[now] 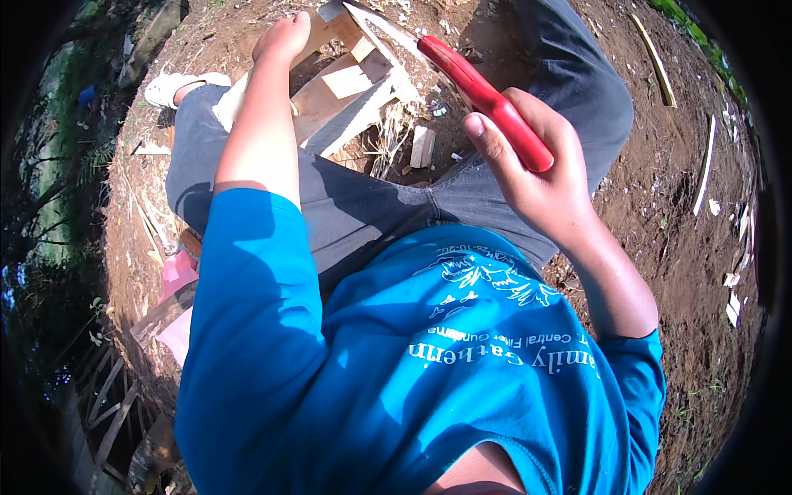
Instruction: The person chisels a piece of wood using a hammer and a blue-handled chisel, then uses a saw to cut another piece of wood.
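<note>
My right hand (540,157) is wrapped round the red handle of a hand saw (487,95), its thumb lying along the side. The pale, tapering blade points away to the far left, over the wood; teeth are too small to make out. Between my legs stands an open wooden box (342,128) of rough boards, tilted, with a loose-looking pale block inside. My left hand (283,37) is closed at the box's far left edge, on a wooden board (326,33); its fingertips are hidden. The blade's tip lies close to that board's far end.
My legs in dark trousers (363,186) are spread round the box. A short wood offcut (422,147) and shredded fibres lie on the brown soil. Wood strips (656,62) and chips are scattered to the right. A pink cloth-like thing (176,276) and a log (161,318) lie at the left.
</note>
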`<move>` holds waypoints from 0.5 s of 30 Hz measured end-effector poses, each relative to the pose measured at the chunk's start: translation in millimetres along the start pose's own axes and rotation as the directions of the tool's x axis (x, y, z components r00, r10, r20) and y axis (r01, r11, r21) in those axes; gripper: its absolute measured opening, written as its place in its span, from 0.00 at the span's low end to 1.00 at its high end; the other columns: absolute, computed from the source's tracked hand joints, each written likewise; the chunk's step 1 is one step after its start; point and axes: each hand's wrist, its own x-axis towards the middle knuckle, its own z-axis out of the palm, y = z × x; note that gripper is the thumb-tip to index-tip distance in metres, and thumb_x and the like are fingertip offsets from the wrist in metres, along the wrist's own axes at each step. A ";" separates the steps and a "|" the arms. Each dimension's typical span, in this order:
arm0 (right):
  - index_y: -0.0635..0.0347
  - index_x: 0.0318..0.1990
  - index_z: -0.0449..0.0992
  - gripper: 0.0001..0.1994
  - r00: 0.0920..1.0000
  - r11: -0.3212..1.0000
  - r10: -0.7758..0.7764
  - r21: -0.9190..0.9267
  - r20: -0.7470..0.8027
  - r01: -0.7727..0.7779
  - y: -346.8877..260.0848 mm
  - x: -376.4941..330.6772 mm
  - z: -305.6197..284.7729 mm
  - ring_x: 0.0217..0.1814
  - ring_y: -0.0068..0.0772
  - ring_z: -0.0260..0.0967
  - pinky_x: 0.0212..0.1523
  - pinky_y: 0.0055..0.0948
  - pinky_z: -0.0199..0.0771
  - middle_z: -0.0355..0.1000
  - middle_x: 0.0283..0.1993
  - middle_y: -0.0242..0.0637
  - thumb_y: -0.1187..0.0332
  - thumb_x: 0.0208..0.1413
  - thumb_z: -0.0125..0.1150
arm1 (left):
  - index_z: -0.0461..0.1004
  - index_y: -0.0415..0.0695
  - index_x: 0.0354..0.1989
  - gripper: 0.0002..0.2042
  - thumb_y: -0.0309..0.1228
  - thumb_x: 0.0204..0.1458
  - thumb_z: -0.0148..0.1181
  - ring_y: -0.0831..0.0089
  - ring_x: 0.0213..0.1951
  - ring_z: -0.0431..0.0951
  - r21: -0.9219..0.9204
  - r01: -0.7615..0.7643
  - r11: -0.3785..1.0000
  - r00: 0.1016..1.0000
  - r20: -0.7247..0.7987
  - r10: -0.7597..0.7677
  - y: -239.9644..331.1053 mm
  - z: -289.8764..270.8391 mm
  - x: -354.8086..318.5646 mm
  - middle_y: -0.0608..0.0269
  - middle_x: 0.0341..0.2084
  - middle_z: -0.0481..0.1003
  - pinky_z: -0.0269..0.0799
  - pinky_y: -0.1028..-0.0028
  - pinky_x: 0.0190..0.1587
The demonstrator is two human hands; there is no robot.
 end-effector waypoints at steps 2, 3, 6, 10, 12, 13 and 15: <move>0.64 0.30 0.75 0.15 0.998 0.999 0.018 -0.038 0.053 -0.016 -5.9 14.7 -1.0 0.22 0.28 0.65 0.26 0.33 0.65 0.66 0.20 0.37 0.61 0.62 0.68 | 0.77 0.49 0.59 0.32 0.55 0.61 0.34 0.47 0.62 0.74 0.012 -0.010 1.000 1.000 -0.017 0.010 -10.6 6.1 1.8 0.47 0.58 0.76 0.67 0.51 0.63; 0.63 0.29 0.75 0.15 0.996 0.998 0.033 -0.056 0.082 -0.029 -5.5 23.4 3.0 0.22 0.29 0.66 0.26 0.33 0.66 0.67 0.20 0.37 0.61 0.62 0.68 | 0.78 0.48 0.58 0.32 0.55 0.61 0.34 0.46 0.60 0.75 0.043 -0.012 0.999 1.000 -0.010 0.012 -7.6 4.9 -1.9 0.45 0.57 0.77 0.68 0.51 0.62; 0.64 0.31 0.79 0.20 0.998 0.995 0.057 -0.084 0.014 -0.056 34.4 81.5 45.2 0.24 0.31 0.73 0.30 0.33 0.72 0.72 0.19 0.40 0.53 0.60 0.67 | 0.82 0.44 0.49 0.28 0.52 0.63 0.39 0.44 0.54 0.79 0.033 -0.023 0.999 0.996 -0.081 0.026 -6.8 8.4 1.1 0.43 0.49 0.80 0.72 0.50 0.57; 0.62 0.36 0.83 0.19 0.993 0.994 0.102 -0.022 -0.063 -0.103 59.7 184.3 118.8 0.28 0.42 0.78 0.34 0.39 0.74 0.76 0.25 0.52 0.52 0.58 0.64 | 0.81 0.44 0.50 0.30 0.53 0.62 0.37 0.44 0.53 0.79 0.055 -0.090 0.994 0.991 -0.093 0.095 -0.4 7.2 -1.4 0.42 0.48 0.80 0.73 0.51 0.55; 0.58 0.48 0.84 0.18 0.998 0.999 -0.042 0.020 -0.035 0.043 72.5 189.9 129.0 0.27 0.34 0.75 0.33 0.39 0.73 0.75 0.24 0.49 0.54 0.60 0.64 | 0.81 0.46 0.53 0.32 0.54 0.60 0.34 0.44 0.57 0.77 0.085 -0.032 0.996 0.998 -0.056 0.037 -17.6 3.3 -0.7 0.40 0.51 0.79 0.71 0.51 0.58; 0.57 0.52 0.83 0.18 0.993 0.981 -0.101 0.158 -0.067 0.111 80.0 188.3 128.5 0.26 0.31 0.73 0.32 0.39 0.72 0.74 0.24 0.48 0.56 0.61 0.64 | 0.81 0.46 0.53 0.32 0.55 0.60 0.34 0.44 0.57 0.77 0.064 -0.001 0.998 0.998 -0.056 0.004 -16.8 -0.6 -6.1 0.40 0.51 0.79 0.71 0.51 0.58; 0.52 0.57 0.82 0.19 0.989 0.996 0.047 0.067 0.141 -0.057 72.9 180.2 108.7 0.31 0.26 0.75 0.36 0.36 0.74 0.78 0.29 0.46 0.57 0.62 0.63 | 0.81 0.46 0.52 0.32 0.55 0.60 0.34 0.44 0.57 0.77 0.012 0.042 0.999 0.998 -0.040 -0.042 -1.8 -3.3 -14.9 0.41 0.52 0.79 0.71 0.52 0.59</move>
